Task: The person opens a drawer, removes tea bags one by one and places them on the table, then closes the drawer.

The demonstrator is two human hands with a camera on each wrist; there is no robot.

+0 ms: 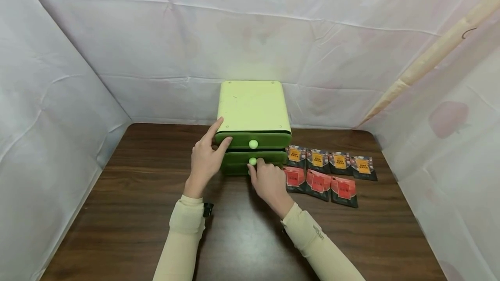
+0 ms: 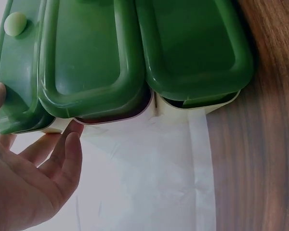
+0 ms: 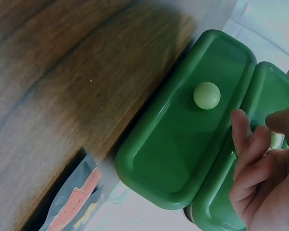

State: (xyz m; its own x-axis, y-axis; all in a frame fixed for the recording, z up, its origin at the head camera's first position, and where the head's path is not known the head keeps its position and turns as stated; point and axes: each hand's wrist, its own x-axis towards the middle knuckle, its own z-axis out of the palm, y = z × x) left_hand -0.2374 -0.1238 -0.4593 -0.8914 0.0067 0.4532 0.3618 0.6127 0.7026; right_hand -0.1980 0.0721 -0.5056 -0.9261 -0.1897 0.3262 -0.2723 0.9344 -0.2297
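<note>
A small drawer cabinet (image 1: 251,105) with a light-green shell and three dark-green drawers stands at the back of the table. My left hand (image 1: 205,159) holds its upper left corner, thumb on the edge of the top drawer (image 1: 273,139) and the other fingers along the side wall. At the middle drawer (image 2: 89,48), my right hand (image 1: 271,181) pinches the round pale-green knob (image 3: 275,140). That drawer's front stands slightly out from the shell in the left wrist view. The bottom drawer (image 3: 173,139) has its own knob (image 3: 206,95), untouched.
Right of the cabinet lie two rows of flat sachets: several with orange labels (image 1: 317,159) behind, three with red labels (image 1: 318,184) in front. The dark wooden table (image 1: 136,211) is bounded by white cloth (image 1: 250,34) at the back and sides.
</note>
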